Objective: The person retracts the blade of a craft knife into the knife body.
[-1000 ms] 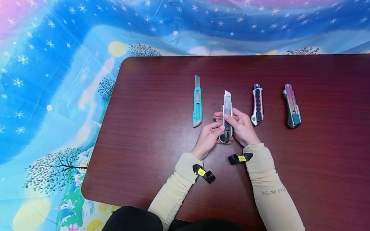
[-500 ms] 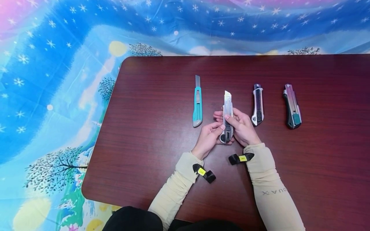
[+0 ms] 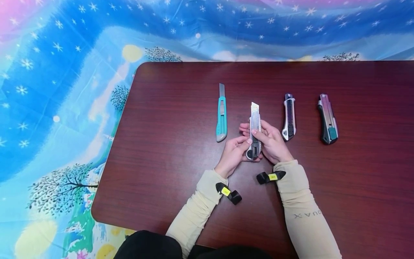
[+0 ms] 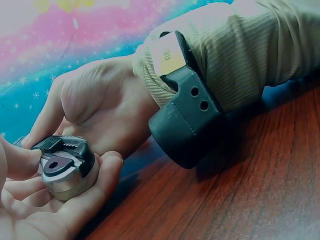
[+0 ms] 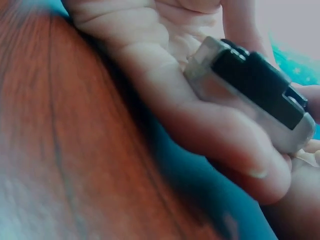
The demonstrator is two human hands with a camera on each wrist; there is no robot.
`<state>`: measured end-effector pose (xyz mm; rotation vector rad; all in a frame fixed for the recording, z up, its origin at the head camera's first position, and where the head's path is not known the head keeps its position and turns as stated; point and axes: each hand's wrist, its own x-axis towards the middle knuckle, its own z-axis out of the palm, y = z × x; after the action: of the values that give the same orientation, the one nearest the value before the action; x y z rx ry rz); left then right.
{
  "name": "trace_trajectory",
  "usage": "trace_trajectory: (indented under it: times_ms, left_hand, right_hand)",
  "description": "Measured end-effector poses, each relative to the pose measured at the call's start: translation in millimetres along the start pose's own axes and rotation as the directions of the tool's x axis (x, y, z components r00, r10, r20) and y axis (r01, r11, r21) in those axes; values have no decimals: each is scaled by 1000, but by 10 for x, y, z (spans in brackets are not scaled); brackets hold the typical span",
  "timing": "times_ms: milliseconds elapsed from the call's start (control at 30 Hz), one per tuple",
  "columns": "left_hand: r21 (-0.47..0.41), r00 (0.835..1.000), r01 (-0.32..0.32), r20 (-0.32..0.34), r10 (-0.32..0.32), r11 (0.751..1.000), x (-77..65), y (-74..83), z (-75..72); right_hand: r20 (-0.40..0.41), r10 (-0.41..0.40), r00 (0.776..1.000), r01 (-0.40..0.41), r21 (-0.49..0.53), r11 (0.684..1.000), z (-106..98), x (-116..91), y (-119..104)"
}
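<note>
Silver cutter (image 3: 255,124) is up in both hands, near the person's side of the table, blade end pointing away. Patterned cloth (image 3: 226,21) behind and dark red table (image 3: 168,115) sit just a hair different in frame over the last second; likely a small head move. Right hand (image 3: 273,142): thumb on the cutter's upper face, fingers curled beneath, so it pinches the body. Left hand (image 3: 230,153): thumb on the near left edge, fingers curled under; also pinching it. Neither grip visibly changed. Teal cutter (image 3: 221,118) left, grey-and-black cutter (image 3: 289,120) and black cutter with a teal slider (image 3: 329,124) right, all still lying on the tabletop. Slanted metal tip (image 3: 255,107) shows about the same length; any slide too small to tell. Dark slider (image 4: 48,145) close to the left thumb in the left wrist view. My read: steady hold, handling hasn't advanced.
</note>
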<state>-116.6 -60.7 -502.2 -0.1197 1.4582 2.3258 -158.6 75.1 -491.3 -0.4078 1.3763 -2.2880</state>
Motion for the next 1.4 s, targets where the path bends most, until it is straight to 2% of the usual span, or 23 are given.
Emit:
trace_trajectory:
  times_ms: [200,633,967,1400]
  left_hand:
    - [-6,1000,22,6,-22,1000,3,15,3]
    - [-19,999,34,-10,-34,999,1,34,4]
    - [-20,999,37,-5,-37,999,-4,38,2]
    - [-41,998,55,1,-55,998,1,48,1]
  right_hand:
    - [25,8,1000,-8,-10,1000,-7,0,-17]
    - [52,16,999,-16,-13,1000,-13,-4,-25]
    - [78,9,997,-4,-59,998,-29,-4,-28]
    - [122,30,992,-22,-62,998,-51,-9,-51]
